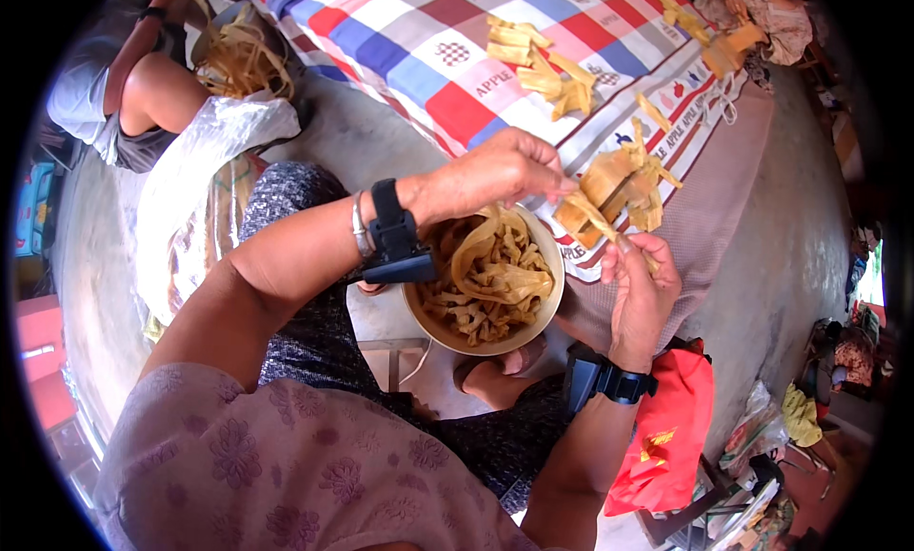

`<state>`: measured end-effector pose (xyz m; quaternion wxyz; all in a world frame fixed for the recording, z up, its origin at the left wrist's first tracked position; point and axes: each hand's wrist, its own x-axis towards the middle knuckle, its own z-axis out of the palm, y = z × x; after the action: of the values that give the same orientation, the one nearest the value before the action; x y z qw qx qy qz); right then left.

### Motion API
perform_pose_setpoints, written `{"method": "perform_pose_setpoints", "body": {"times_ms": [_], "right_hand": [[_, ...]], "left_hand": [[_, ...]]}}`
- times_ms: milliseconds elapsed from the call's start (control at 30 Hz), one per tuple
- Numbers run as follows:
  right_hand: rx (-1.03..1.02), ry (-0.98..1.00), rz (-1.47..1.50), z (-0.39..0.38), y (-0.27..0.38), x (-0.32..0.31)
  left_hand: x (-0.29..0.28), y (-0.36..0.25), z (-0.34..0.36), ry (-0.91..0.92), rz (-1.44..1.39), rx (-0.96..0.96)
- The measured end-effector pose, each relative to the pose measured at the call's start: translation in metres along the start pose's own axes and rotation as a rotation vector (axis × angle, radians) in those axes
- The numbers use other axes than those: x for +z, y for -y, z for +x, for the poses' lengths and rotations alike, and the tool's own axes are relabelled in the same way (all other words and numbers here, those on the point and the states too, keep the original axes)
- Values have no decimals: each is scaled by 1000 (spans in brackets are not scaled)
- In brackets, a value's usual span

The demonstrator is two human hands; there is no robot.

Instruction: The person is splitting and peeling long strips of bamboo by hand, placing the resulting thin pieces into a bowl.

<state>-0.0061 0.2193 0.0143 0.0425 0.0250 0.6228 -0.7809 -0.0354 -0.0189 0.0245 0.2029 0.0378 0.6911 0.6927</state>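
My left hand [514,175] reaches over a round bowl [416,313] and pinches one end of a yellowish-tan strip [598,218]. The other end is closed in the fingers of my right hand [643,284], so the strip spans the two hands at a slant. What the strip is made of I cannot tell. Just behind it, on the cloth's edge, lies a light brown block-like piece [606,178] beside a small heap of tan strips [647,200]. Inside the bowl are many curled and twisted tan pieces [495,280].
A checked cloth [390,37] covers the surface ahead, with more tan pieces [543,70] on it. At the left are a clear plastic bag [195,170] and another person's leg [162,94] by a container of long strips [246,60]. A red bag [666,427] hangs at my right.
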Motion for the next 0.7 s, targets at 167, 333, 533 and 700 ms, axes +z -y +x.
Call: {"method": "perform_pose_setpoints", "body": {"times_ms": [167, 333, 533, 700], "right_hand": [[34, -83, -62, 24, -7, -4], [3, -72, -193, 33, -24, -9], [35, -116, -424, 17, -41, -9], [-613, 24, -843, -16, -12, 8]], "left_hand": [[6, 4, 31, -88, 156, 128], [6, 17, 40, -217, 437, 97], [8, 29, 23, -258, 726, 91], [6, 21, -4, -80, 403, 2]]}}
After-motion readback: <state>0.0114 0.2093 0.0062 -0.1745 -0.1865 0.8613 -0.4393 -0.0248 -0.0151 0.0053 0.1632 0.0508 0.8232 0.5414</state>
